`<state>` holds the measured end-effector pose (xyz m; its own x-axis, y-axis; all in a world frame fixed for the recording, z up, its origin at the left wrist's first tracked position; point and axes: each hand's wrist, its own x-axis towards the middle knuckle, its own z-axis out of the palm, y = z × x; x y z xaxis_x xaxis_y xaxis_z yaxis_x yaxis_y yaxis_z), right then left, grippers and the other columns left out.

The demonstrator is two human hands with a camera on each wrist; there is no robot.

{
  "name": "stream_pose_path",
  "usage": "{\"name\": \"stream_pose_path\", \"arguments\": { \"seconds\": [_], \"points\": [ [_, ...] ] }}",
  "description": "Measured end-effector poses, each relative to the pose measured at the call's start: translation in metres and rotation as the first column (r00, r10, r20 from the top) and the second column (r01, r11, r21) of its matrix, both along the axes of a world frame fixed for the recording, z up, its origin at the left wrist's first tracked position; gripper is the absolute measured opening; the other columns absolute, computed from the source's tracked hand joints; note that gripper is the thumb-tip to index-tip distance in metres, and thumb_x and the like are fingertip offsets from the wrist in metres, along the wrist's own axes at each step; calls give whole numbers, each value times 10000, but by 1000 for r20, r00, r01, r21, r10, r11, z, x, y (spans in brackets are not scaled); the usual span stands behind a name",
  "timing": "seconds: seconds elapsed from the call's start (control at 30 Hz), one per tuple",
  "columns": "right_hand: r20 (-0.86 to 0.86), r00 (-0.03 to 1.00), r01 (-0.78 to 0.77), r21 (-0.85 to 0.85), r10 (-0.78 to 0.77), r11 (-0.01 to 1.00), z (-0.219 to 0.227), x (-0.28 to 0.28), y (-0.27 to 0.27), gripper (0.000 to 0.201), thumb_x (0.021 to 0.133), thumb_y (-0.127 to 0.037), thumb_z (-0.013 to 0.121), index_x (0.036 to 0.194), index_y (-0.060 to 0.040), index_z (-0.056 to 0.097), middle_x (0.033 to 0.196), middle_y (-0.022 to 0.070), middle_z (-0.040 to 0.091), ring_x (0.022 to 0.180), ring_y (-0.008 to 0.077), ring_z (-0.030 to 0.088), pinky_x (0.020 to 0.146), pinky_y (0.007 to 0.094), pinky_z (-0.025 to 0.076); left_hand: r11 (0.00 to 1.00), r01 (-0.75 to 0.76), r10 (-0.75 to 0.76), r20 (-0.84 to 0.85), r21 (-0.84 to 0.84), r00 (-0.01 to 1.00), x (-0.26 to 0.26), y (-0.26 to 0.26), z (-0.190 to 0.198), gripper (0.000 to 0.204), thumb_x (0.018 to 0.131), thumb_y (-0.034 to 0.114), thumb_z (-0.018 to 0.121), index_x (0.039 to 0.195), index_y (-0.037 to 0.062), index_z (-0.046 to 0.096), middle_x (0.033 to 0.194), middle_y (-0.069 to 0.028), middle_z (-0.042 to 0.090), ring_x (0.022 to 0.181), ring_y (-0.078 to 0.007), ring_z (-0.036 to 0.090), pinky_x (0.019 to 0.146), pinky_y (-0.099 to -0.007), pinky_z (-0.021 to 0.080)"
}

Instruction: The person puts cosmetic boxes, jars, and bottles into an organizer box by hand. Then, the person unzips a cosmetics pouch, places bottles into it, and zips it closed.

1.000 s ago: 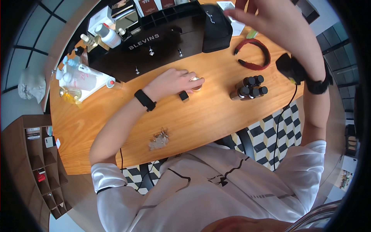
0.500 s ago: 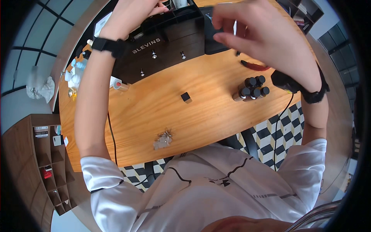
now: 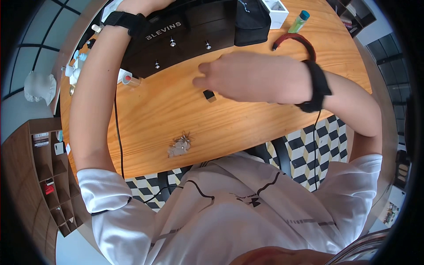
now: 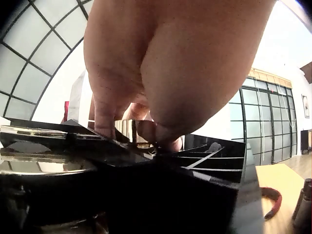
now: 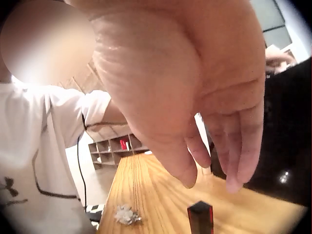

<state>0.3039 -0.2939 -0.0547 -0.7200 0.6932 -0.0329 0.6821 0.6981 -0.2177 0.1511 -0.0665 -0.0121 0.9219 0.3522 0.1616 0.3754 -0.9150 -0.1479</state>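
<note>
My left hand [image 3: 143, 4] reaches over the top of the black organizer [image 3: 192, 33], mostly cut off by the head view's upper edge. In the left wrist view its fingers [image 4: 104, 114] point down into the divided top, tips hidden behind the walls; I cannot tell what they hold. My right hand [image 3: 251, 77], blurred, is over the middle of the table, palm down. The right wrist view shows its fingers [image 5: 251, 141] fairly straight with nothing between them. Just below stands a small black-topped block [image 3: 209, 95], dark with red edges in the right wrist view.
A greyish flower-like ornament [image 3: 180, 146] lies near the table's front edge. A clear cup-like container [image 3: 131, 81] stands left. Behind the right arm are a red headband [image 3: 304, 42], a green bottle [image 3: 299, 22], a black pouch [image 3: 252, 26] and a white box [image 3: 277, 13].
My left hand has carried a small round gold-rimmed item from the table up to the organizer's top. My right hand has swung from above the pouch down and left over the table.
</note>
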Motion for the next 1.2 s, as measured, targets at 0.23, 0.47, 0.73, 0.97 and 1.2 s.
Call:
{"name": "stream_pose_path", "arguments": {
  "seconds": [0.23, 0.47, 0.73, 0.97, 1.2],
  "points": [
    [156, 965, -196, -107, 211, 975, -41, -26, 12, 187, 911, -34, 613, 1096, -6, 625, 1003, 131, 646, 1032, 320, 676, 846, 410, 572, 983, -177, 173, -65, -57, 983, -6, -21, 11, 306, 1063, 217, 431, 1292, 86, 584, 1128, -194, 647, 1057, -360, 646, 892, -449, 514],
    [73, 983, -162, -71, 167, 984, 20, -20, 27, 139, 873, -7, 620, 1007, 34, 619, 983, 157, 699, 989, 338, 704, 841, 424, 573, 974, -172, 172, -13, -147, 985, -17, -15, 7, 291, 1028, 183, 494, 1179, 69, 716, 1155, -190, 669, 1056, -367, 662, 891, -443, 534],
    [-389, 921, 127, 343, 17, 931, 97, 10, 101, 156, 841, -58, 712, 960, -8, 623, 849, 185, 686, 820, 371, 695, 727, 440, 547, 991, 68, -18, 385, -116, 923, -65, -62, 48, 269, 947, 131, 625, 1177, 22, 713, 1163, -259, 692, 1064, -411, 664, 945, -426, 530],
    [-299, 954, 102, 402, 25, 910, 62, 0, 157, 208, 796, -7, 723, 991, 6, 652, 939, 224, 702, 927, 404, 695, 811, 461, 549, 959, -43, 183, 497, -279, 848, -101, -137, 2, 238, 988, 91, 637, 1212, 39, 701, 1019, -116, 709, 922, -221, 676, 818, -308, 506],
    [-243, 970, 63, 239, -3, 969, 40, 4, 172, 242, 821, -64, 759, 1029, 14, 662, 990, 236, 714, 983, 406, 691, 845, 457, 544, 823, 11, 297, 447, -568, 843, -74, -155, -52, 225, 952, 45, 656, 1172, 2, 673, 971, -154, 662, 830, -281, 672, 758, -337, 525]
  ]
}}
